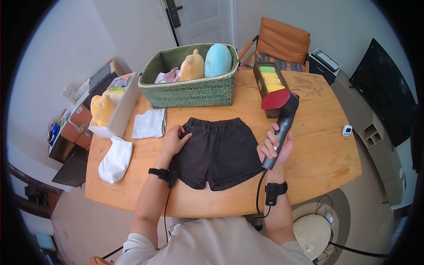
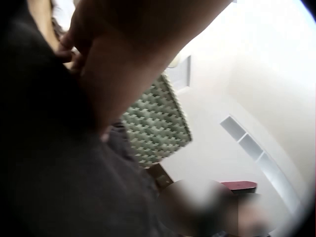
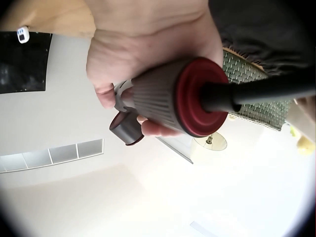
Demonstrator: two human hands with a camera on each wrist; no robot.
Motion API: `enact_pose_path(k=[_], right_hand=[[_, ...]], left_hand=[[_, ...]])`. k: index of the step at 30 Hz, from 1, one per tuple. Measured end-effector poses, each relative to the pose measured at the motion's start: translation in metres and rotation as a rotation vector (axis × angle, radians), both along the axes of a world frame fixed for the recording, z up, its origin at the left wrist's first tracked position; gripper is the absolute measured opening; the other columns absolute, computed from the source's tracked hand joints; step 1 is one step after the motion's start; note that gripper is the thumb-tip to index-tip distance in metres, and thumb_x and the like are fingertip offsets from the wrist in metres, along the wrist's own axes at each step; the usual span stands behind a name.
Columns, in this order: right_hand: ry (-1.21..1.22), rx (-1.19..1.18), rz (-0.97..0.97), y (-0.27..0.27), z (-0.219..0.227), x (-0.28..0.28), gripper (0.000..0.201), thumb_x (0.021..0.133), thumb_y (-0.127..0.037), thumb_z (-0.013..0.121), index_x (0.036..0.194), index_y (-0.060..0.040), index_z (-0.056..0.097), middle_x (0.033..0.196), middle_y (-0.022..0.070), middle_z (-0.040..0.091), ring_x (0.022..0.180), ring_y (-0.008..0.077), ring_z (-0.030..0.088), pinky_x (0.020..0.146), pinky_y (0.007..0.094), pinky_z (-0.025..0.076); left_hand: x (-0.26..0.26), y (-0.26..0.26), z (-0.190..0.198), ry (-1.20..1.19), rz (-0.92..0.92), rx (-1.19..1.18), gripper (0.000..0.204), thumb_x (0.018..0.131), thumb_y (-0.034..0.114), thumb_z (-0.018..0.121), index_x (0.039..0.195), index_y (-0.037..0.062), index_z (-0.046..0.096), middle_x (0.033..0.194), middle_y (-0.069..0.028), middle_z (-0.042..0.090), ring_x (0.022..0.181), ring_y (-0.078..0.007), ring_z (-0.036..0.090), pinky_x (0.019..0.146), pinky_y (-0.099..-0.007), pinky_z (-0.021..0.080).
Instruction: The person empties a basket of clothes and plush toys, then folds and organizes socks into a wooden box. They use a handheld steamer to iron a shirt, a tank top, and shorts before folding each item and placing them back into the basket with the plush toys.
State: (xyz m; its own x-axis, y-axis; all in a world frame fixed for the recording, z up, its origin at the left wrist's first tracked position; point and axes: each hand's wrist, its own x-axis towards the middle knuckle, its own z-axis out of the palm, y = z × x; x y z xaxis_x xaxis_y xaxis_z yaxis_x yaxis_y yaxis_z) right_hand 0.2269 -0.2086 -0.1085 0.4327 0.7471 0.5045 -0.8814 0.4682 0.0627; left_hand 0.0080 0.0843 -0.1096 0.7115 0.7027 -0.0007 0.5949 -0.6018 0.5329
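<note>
Black shorts (image 1: 212, 152) lie spread flat on the wooden table, waistband away from the body. My left hand (image 1: 174, 140) rests on their upper left edge, fingers on the cloth; in the left wrist view the hand (image 2: 123, 54) is dark and blurred beside the dark cloth (image 2: 118, 182). My right hand (image 1: 276, 145) grips the grey handle of a handheld steamer (image 1: 286, 117), raised at the shorts' right side with its red head up. From the right wrist view, the right hand (image 3: 153, 49) is wrapped round the handle (image 3: 158, 96), whose red-ringed end has a black cord.
Behind the shorts stands a green woven basket (image 1: 190, 92) with plush toys. A narrow brown box (image 1: 276, 81) holds yellow and green items. At left are a folded grey cloth (image 1: 149, 123), a white cloth (image 1: 115, 161) and a white bin (image 1: 121, 108). A small white timer (image 1: 347, 130) sits far right.
</note>
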Motion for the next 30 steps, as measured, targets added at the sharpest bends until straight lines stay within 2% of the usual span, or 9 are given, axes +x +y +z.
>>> enact_pose_path(k=[3,5,8,15,20,21,23,25,30], right_hand=[[-0.094,-0.129,-0.037,0.002,-0.008,0.001,0.048,0.100,-0.051,0.047,0.122,-0.0088,0.046,0.070,0.0046,0.043,0.047,0.0186,0.048,0.045,0.0324,0.042],[-0.113,-0.191,-0.046,0.003,-0.014,0.000,0.048,0.100,-0.051,0.046,0.122,-0.0089,0.045,0.071,0.0047,0.042,0.047,0.0187,0.048,0.045,0.0330,0.042],[-0.137,-0.270,-0.042,0.004,-0.015,0.001,0.048,0.101,-0.051,0.044,0.123,-0.0087,0.045,0.071,0.0049,0.041,0.047,0.0187,0.046,0.045,0.0337,0.042],[-0.174,-0.502,-0.013,0.001,0.011,-0.017,0.038,0.104,-0.039,0.044,0.123,-0.0058,0.044,0.070,0.0059,0.043,0.047,0.0187,0.049,0.043,0.0314,0.045],[-0.642,-1.116,-0.103,-0.020,0.077,-0.086,0.033,0.101,-0.022,0.055,0.127,-0.0017,0.049,0.079,0.0060,0.056,0.052,0.0134,0.057,0.048,0.0260,0.048],[-0.844,-1.283,-0.144,-0.024,0.082,-0.097,0.035,0.100,-0.016,0.058,0.130,-0.0006,0.050,0.081,0.0050,0.057,0.053,0.0114,0.057,0.050,0.0250,0.048],[-0.856,-1.337,-0.092,-0.037,0.079,-0.117,0.038,0.097,-0.011,0.061,0.132,0.0003,0.049,0.082,0.0037,0.057,0.055,0.0099,0.057,0.051,0.0242,0.047],[-0.874,-1.378,-0.030,-0.047,0.073,-0.132,0.043,0.094,-0.005,0.063,0.134,0.0012,0.048,0.083,0.0024,0.057,0.057,0.0083,0.056,0.052,0.0234,0.046],[-0.973,-1.470,0.000,-0.067,0.058,-0.147,0.045,0.092,-0.005,0.066,0.133,0.0018,0.049,0.086,0.0020,0.057,0.062,0.0060,0.056,0.054,0.0226,0.046]], left_hand=[[-0.020,0.000,-0.015,-0.162,-0.050,0.179,0.034,0.084,0.027,0.079,0.098,0.0029,0.058,0.096,-0.0160,0.065,0.093,-0.0344,0.064,0.080,-0.0422,0.051],[-0.041,-0.005,-0.018,-0.235,0.077,0.235,0.034,0.086,0.027,0.078,0.099,0.0027,0.058,0.095,-0.0153,0.064,0.091,-0.0343,0.064,0.080,-0.0415,0.052],[-0.085,-0.015,-0.021,-0.099,0.096,0.359,0.032,0.087,0.027,0.076,0.096,0.0020,0.059,0.096,-0.0157,0.064,0.090,-0.0332,0.065,0.078,-0.0411,0.052],[-0.124,-0.033,0.006,0.058,0.226,-0.078,0.021,0.091,0.022,0.072,0.091,0.0031,0.062,0.083,-0.0121,0.064,0.076,-0.0316,0.064,0.066,-0.0417,0.050],[-0.121,-0.050,0.026,-0.097,0.319,0.118,0.017,0.088,0.015,0.074,0.089,0.0041,0.061,0.076,-0.0109,0.061,0.071,-0.0299,0.062,0.064,-0.0409,0.049],[-0.120,-0.058,0.036,-0.087,0.175,0.034,0.017,0.086,0.014,0.075,0.090,0.0052,0.062,0.077,-0.0094,0.060,0.072,-0.0291,0.062,0.065,-0.0404,0.049],[-0.118,-0.068,0.041,-0.070,0.036,-0.067,0.018,0.083,0.012,0.077,0.091,0.0064,0.062,0.079,-0.0078,0.059,0.074,-0.0283,0.061,0.066,-0.0400,0.049],[-0.117,-0.073,0.038,-0.093,-0.378,-0.111,0.021,0.078,0.010,0.080,0.090,0.0079,0.062,0.079,-0.0062,0.055,0.075,-0.0247,0.059,0.066,-0.0365,0.048],[-0.109,-0.095,0.031,-0.006,-0.305,0.058,0.022,0.076,0.013,0.081,0.085,0.0092,0.061,0.077,-0.0049,0.056,0.076,-0.0246,0.060,0.066,-0.0368,0.049]])
